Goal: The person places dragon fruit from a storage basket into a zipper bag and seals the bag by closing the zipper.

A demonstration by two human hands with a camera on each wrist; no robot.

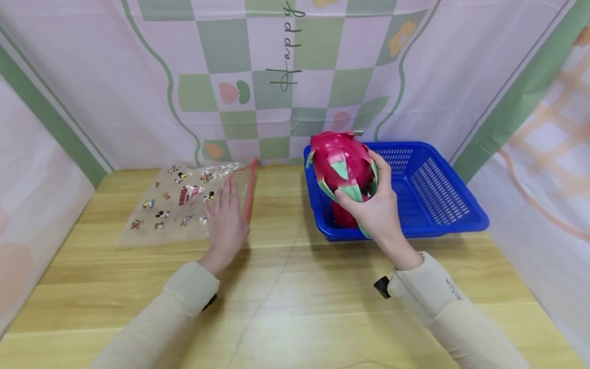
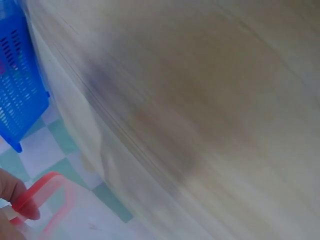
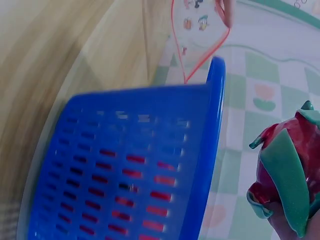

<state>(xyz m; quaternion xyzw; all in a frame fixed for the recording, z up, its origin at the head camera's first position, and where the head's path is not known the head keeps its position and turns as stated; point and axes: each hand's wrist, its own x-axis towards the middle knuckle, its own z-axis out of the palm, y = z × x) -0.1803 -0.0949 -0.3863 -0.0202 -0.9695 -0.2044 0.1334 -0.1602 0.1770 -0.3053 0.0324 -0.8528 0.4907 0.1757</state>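
Note:
My right hand (image 1: pixel 384 212) grips a dragon fruit (image 1: pixel 338 154), magenta with green scales, and holds it over the left end of a blue basket (image 1: pixel 465 220). Below it, a second red fruit (image 1: pixel 343 218) sits in the basket, partly hidden by the hand and the held fruit. To the left, a clear zip bag (image 1: pixel 180 210) printed with small cartoon figures lies on the table. My left hand (image 1: pixel 226 220) is at its red-edged mouth. In the left wrist view, thumb and finger pinch the bag's red edge (image 2: pixel 37 190), and the mouth stands parted.
A wooden table (image 1: pixel 276 307) carries both the bag and the basket, with a strip of bare wood between them. Behind hangs a checked curtain (image 1: pixel 272 46), close to the back of the basket. More cloth (image 1: pixel 544 154) encloses the sides.

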